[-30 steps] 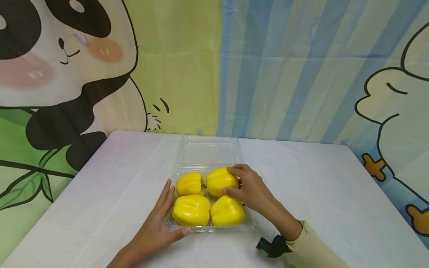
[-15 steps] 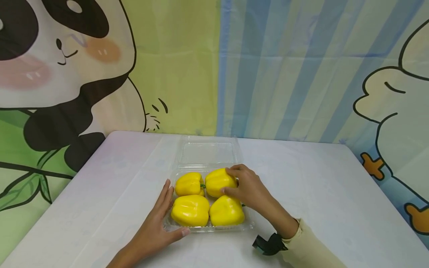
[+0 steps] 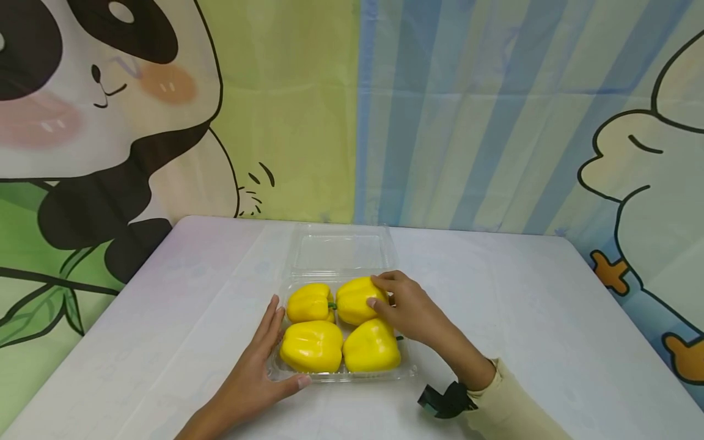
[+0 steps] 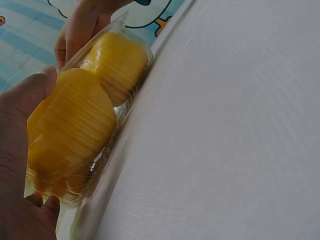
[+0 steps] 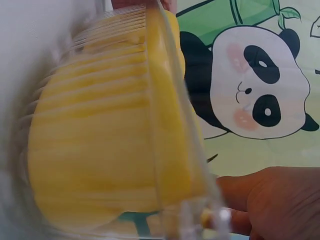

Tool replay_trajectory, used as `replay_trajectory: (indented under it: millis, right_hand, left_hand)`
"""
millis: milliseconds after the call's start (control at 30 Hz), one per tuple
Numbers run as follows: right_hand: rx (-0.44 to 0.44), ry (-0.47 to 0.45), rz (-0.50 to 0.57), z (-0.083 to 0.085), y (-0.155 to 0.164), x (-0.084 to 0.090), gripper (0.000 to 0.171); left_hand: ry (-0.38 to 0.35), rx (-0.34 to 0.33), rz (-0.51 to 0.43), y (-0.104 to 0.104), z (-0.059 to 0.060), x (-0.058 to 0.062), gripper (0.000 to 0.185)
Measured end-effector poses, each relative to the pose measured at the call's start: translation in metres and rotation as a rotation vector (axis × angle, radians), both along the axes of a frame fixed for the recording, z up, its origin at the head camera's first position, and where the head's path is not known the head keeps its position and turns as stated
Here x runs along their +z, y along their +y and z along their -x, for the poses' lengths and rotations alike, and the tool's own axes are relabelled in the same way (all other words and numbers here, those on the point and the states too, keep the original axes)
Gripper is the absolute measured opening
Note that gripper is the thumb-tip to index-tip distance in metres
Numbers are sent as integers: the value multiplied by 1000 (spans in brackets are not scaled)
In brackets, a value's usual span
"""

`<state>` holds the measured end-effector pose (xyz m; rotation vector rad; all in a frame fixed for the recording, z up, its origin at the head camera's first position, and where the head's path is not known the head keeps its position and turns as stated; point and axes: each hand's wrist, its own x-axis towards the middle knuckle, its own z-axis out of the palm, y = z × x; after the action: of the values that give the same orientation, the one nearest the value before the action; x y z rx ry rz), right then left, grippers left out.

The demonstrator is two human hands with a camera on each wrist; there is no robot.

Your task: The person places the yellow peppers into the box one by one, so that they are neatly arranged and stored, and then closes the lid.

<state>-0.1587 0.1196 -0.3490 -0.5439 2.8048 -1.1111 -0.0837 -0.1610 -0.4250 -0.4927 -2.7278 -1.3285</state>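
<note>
A clear plastic clamshell tray (image 3: 408, 369) holds several yellow bell peppers, and its lid (image 3: 341, 250) lies open behind it. My right hand (image 3: 385, 293) curls over the back right pepper (image 3: 351, 300), with the thumb on its front and the fingers on its top. My left hand (image 3: 271, 349) lies flat against the tray's left side, fingers straight and thumb along the front rim. The left wrist view has the left thumb (image 4: 20, 115) beside the front left pepper (image 4: 75, 130) behind the tray wall. The right wrist view is filled by a blurred pepper (image 5: 100, 135).
The tray sits mid-table on a white cloth (image 3: 522, 318), with bare cloth to the left, right and front. A cartoon backdrop with a panda (image 3: 110, 91) hangs right behind the table's far edge. A black wrist strap (image 3: 445, 400) shows on my right arm.
My right thumb has slid slightly up the back right pepper. The left hand, the tray and the other peppers have not moved.
</note>
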Motion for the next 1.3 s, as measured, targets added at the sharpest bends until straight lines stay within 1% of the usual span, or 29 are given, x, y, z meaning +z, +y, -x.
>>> replay_trajectory:
  millis: [167, 467, 667, 933, 1033, 1133, 1300]
  right_hand:
    - [-21, 9, -38, -3, -3, 0, 48]
    - [1, 15, -46, -2, -3, 0, 47]
    - [-9, -5, -56, -1, -2, 4, 48]
    - [-52, -49, -71, -2, 0, 10, 50]
    - [-57, -58, -54, -1, 4, 10, 50]
    - [-68, -42, -5, 0, 9, 11, 46]
    - [-87, 59, 100, 4, 20, 12, 38]
  left_hand:
    - [2, 2, 9, 1, 0, 0, 112]
    - [12, 1, 10, -1, 0, 0, 112]
    - [23, -13, -1, -1, 0, 0, 111]
    - [9, -12, -6, 0, 0, 0, 111]
    - [12, -13, -7, 0, 0, 0, 111]
    - [13, -12, -9, 0, 0, 0, 111]
    - [6, -6, -4, 0, 0, 0, 112]
